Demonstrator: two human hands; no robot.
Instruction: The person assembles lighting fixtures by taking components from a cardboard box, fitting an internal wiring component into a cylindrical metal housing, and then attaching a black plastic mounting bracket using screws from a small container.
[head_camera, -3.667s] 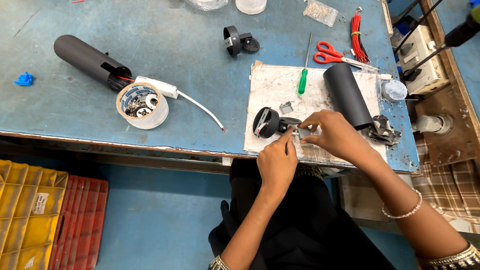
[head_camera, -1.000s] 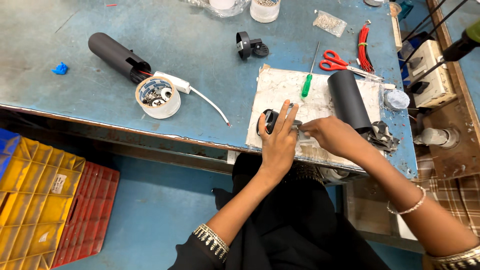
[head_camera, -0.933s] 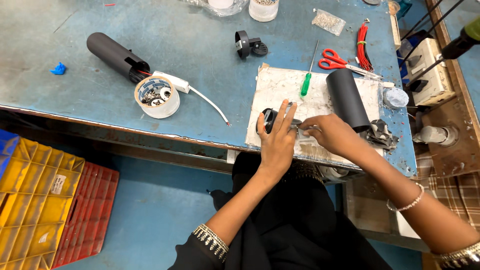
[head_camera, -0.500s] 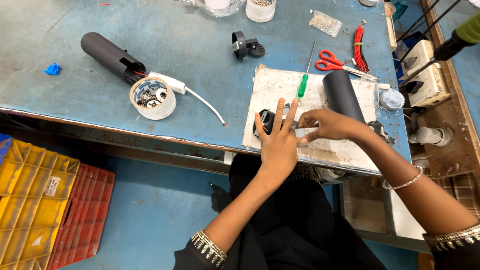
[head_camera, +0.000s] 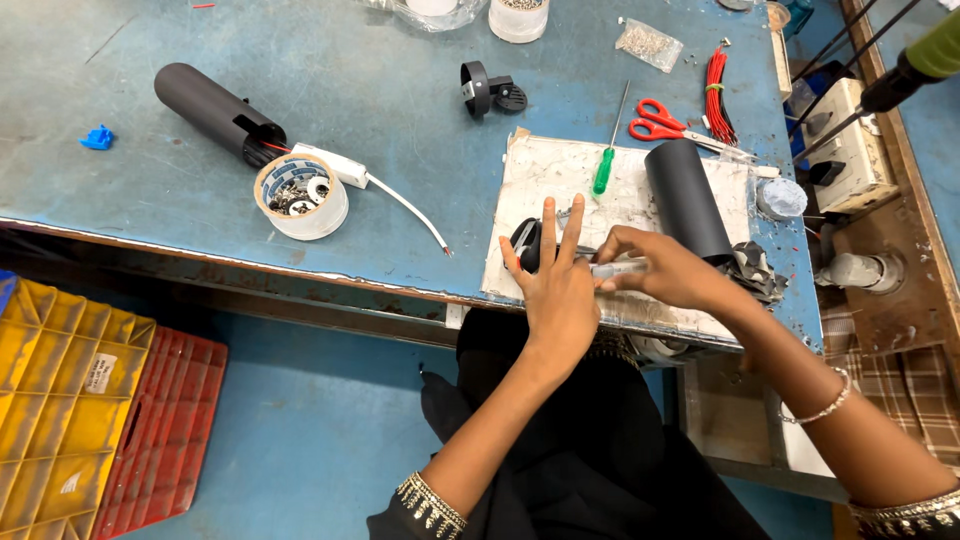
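Item: small black round fitting (head_camera: 527, 243), centre of the frame, on a pale work mat (head_camera: 560, 180) laid on the blue bench (head_camera: 150, 180).

Left hand (head_camera: 560, 300): fingers spread, pressing on the fitting.

Right hand (head_camera: 665, 272): closed around a slim clear-handled tool (head_camera: 618, 268), tip toward the fitting.

Right of centre: black tube (head_camera: 687, 200), green screwdriver (head_camera: 602, 170), red scissors (head_camera: 660, 118).

Upper left: second black tube (head_camera: 215, 112), tape roll (head_camera: 300, 195) holding small parts.
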